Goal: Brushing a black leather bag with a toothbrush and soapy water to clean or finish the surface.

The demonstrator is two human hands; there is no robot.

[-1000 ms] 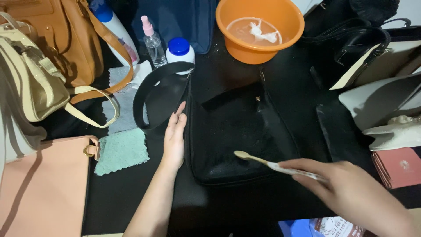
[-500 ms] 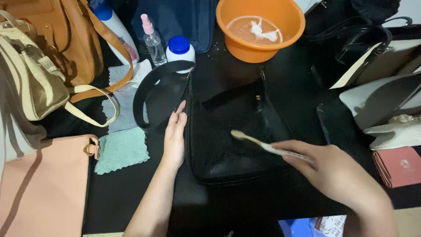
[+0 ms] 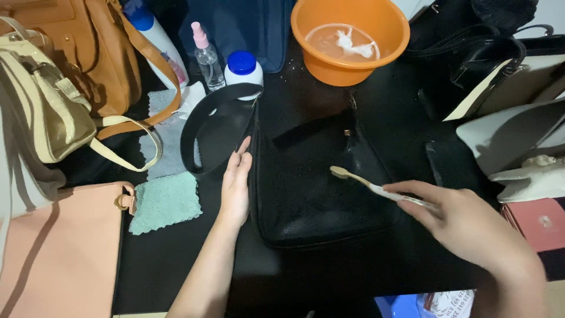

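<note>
A black leather bag (image 3: 321, 182) lies flat on the dark table, its strap (image 3: 203, 126) looping to the left. My left hand (image 3: 235, 188) rests flat against the bag's left edge, fingers together and pointing away from me. My right hand (image 3: 465, 224) grips a pale toothbrush (image 3: 368, 185) by its handle. The brush head sits over the middle of the bag's front face, touching or just above the leather.
An orange basin (image 3: 353, 41) of cloudy water stands behind the bag. A spray bottle (image 3: 207, 56) and a blue-capped white bottle (image 3: 243, 70) stand at back left. Green and grey cloths (image 3: 165, 200) lie left. Tan, cream, pink and black bags surround the work spot.
My right hand has shifted left and back with the toothbrush, so the brush head has moved slightly across the bag's face. My left hand has stayed against the bag's edge.
</note>
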